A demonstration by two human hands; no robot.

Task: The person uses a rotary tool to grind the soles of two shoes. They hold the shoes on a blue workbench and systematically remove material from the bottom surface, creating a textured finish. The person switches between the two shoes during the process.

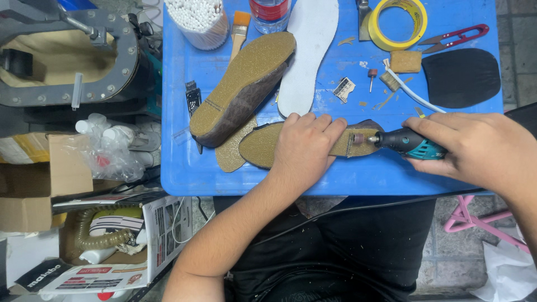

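Near the front edge of the blue bench (184,179) lies a shoe (263,146), sole up; its sole is a speckled mustard-tan with a dark rim around it. The left hand (305,146) lies flat across its middle, fingers together, pinning it down. The right hand (484,148) is wrapped around a black and teal rotary tool (411,142), whose small sanding drum seems to touch the heel end of the sole, though the contact is hard to make out. A second shoe (243,86) lies tilted just behind, sole up too, overlapping a loose tan sole piece (232,154). A white insole (307,53) lies beside it, and a yellow tape roll (400,22) sits near the back right corner.
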